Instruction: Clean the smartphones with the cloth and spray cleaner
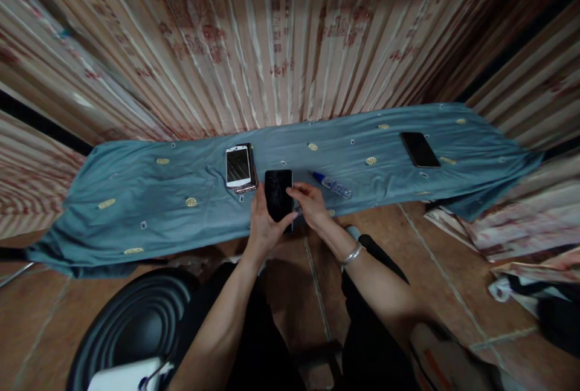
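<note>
My left hand (pixel 263 222) is wrapped round the lower left side of a black smartphone (pixel 278 191), with the thumb stretched across its bottom end. The phone's dark screen faces up and shows crack-like lines. My right hand (pixel 312 205) is closed at the phone's right edge, its fingertips touching the side. Whether a small item sits between those fingers I cannot tell. Just right of my right hand lies a clear bottle with a blue cap (pixel 333 184). To the left, a white smartphone (pixel 238 166) rests on top of a darker one.
A teal patterned cloth (pixel 181 179) covers the long narrow table. Another black smartphone (pixel 419 150) lies toward its right end. Pleated curtains (pixel 281 40) hang close behind. A black round ridged object (pixel 140 324) and a white box-like object (pixel 127 377) are at lower left.
</note>
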Tool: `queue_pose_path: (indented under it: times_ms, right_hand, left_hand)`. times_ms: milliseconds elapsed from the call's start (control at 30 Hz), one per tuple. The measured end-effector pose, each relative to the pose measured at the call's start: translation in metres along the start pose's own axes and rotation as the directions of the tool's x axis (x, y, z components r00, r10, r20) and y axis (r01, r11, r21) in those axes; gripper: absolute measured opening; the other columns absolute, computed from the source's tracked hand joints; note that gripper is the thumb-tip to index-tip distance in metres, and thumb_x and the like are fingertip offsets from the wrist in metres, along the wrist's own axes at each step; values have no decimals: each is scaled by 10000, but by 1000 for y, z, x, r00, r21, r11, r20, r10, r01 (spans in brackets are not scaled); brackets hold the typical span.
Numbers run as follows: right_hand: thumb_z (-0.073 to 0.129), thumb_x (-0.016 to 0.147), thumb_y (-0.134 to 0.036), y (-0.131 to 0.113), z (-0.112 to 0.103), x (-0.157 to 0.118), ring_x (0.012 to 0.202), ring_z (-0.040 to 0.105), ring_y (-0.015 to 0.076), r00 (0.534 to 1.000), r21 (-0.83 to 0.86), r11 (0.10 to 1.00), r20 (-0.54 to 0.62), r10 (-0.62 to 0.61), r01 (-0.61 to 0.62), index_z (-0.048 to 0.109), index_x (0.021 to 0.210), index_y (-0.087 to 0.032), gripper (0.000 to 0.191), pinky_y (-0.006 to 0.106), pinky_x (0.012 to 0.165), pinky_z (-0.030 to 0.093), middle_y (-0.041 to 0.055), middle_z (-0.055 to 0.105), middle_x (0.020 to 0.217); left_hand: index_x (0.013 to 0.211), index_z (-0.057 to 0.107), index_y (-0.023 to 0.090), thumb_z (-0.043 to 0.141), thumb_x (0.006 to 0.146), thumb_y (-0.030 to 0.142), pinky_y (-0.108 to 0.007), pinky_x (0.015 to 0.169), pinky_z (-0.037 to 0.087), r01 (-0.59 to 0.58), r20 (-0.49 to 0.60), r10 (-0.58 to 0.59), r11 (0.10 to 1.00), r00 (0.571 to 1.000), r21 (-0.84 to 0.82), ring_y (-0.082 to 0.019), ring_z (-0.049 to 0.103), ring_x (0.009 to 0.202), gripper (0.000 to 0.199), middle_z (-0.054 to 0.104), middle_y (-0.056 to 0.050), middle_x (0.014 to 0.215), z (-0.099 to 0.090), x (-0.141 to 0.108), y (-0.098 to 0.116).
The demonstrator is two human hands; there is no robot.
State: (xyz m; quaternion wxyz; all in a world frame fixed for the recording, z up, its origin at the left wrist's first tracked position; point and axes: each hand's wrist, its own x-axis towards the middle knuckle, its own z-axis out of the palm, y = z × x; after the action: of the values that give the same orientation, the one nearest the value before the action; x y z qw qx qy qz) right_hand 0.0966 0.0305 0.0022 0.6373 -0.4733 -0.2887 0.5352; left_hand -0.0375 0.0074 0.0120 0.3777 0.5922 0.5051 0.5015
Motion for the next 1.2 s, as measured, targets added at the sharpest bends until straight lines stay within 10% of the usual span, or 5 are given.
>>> queue_pose_path:
  times_ms: [267,533,933,1200]
  right_hand:
    - [820,556,-369,6,4,1,677,601,142,999,-67,996,13,-50,51,716,671,-209,223,270,682,491,-36,684,660]
    - [674,801,-387,6,4,-10,933,723,219,960,-273,925,167,-224,263,779,946,-247,228,356,886,561,13,787,967]
    - [412,967,-151,-5,-7,-23,1322,555,202,691,-533,440,572,-442,723,641,1326,-253,438,406,1151,435,60,609,1413]
    - [388,949,-120,-10,-19,-8,1286,572,218,686,-606,335,558,-467,721,632,1325,-206,457,431,1122,457,98,621,1391]
  left_hand:
    - [1498,365,163,889,558,322,-508,1228,188,-23,34,20,996,999,86,-371,276,1496,1088,355,-210,1583,4,1,-11]
    - [1397,506,225,895,538,213,-423,1130,388,277,18,-293,882,956,-381,-299,558,1289,943,608,-111,1369,3,3,-4]
    - [1441,485,201,793,711,200,-358,1007,508,520,168,-535,620,828,-587,-226,672,1116,792,686,-103,1275,2,3,9]
    - [1441,473,184,833,667,201,-375,930,559,581,272,-521,639,809,-504,-298,619,1228,853,658,-143,1324,1,-7,17]
